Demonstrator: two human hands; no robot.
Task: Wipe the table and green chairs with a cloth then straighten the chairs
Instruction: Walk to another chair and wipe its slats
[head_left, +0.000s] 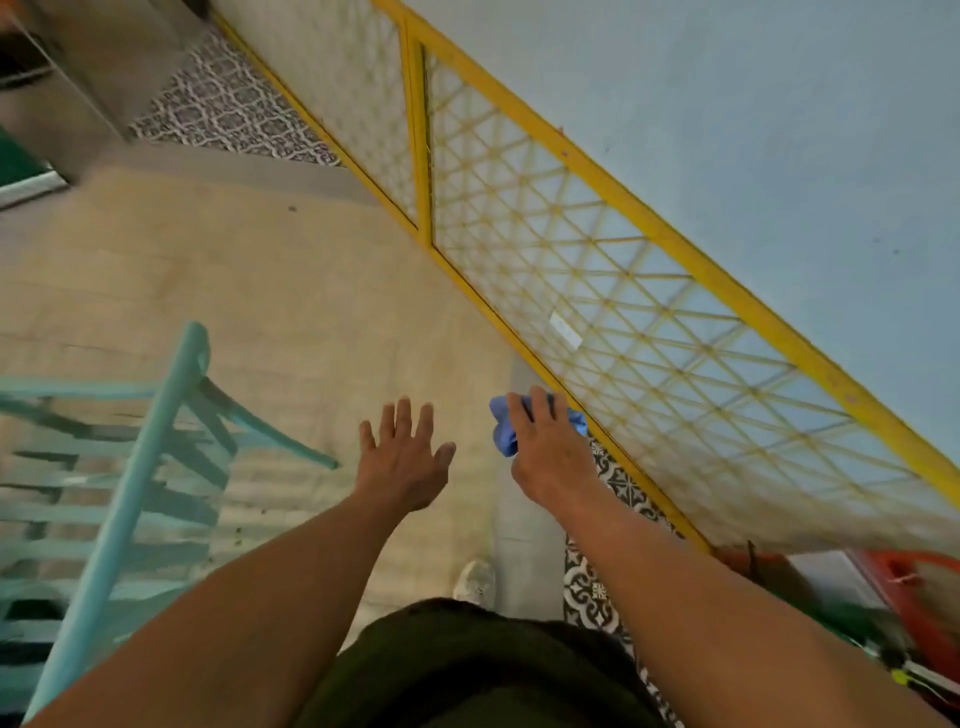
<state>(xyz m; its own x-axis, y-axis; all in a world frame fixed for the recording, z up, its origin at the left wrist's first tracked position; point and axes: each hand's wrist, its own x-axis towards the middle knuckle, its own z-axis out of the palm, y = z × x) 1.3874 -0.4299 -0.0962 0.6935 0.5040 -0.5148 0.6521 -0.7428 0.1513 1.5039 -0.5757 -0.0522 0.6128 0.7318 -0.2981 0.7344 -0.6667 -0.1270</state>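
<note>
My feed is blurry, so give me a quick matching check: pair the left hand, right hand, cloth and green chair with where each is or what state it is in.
Column one:
1. left hand
2. right hand
3. cloth
4. green chair

Column two:
A. blue, bunched under fingers
B. at lower left of the view
C. fingers spread, holding nothing
D. gripping the cloth near the yellow lattice frame

Pairs: 1-C, 2-D, 3-A, 4-B

- Your arms are bare to the frame's edge, with no sleeves, watch or rings showing.
- You wear dark olive-brown clothing (467, 670) below.
- One pale, worn shoe (475, 581) shows.
</note>
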